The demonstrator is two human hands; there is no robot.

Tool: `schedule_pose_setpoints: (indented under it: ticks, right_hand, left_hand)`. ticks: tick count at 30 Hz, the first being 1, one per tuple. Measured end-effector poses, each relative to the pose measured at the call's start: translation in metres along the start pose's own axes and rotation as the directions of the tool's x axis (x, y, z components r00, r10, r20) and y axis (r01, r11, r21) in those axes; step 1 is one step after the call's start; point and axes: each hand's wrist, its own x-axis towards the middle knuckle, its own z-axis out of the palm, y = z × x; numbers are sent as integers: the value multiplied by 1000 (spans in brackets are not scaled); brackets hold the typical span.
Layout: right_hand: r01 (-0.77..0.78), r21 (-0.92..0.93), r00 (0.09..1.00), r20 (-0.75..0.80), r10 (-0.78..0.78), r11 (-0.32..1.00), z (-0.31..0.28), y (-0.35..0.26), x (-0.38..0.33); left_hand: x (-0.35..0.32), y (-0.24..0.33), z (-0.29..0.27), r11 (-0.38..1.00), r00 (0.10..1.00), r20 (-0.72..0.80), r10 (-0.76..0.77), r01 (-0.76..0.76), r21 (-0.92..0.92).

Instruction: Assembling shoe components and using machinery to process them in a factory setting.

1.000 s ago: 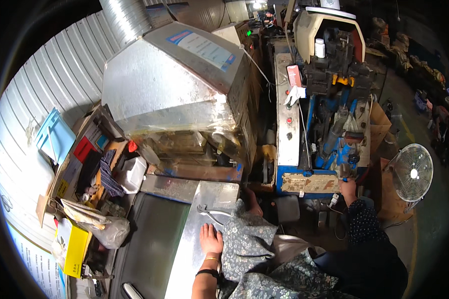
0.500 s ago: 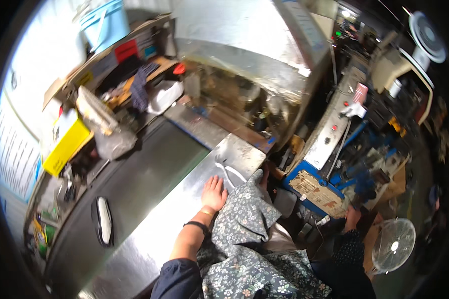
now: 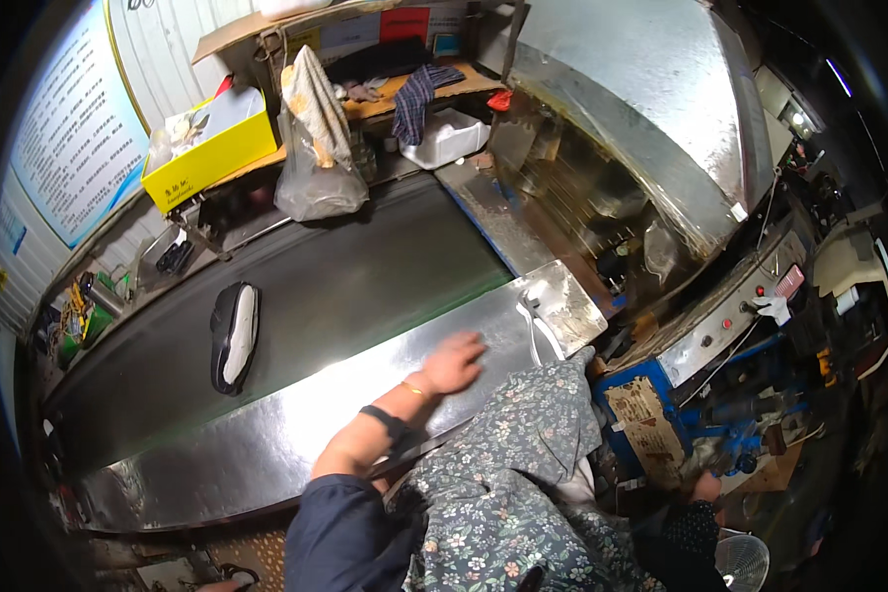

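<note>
Fingers of the left hand (image 3: 453,361) are lying flat and holding nothing on the shiny counter (image 3: 296,424), well apart from the shoe (image 3: 233,335) waiting untouched on the black belt (image 3: 365,276), and the right hand is staying hidden.

Left hand (image 3: 454,361) — open, palm down, forearm outstretched

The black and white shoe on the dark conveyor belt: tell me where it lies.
In the head view the black and white shoe lies alone on the dark conveyor belt, left of centre, beyond the shiny metal ledge and to the left of the person's left hand.
</note>
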Motion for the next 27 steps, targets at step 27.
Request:
schedule_pose_setpoints:
  ticks: [27]
  right_hand:
    - [25, 741, 935, -256, 247, 671, 65, 23, -93]
  left_hand:
    - [-174, -23, -228, 119, 378, 187, -907, 655, -746]
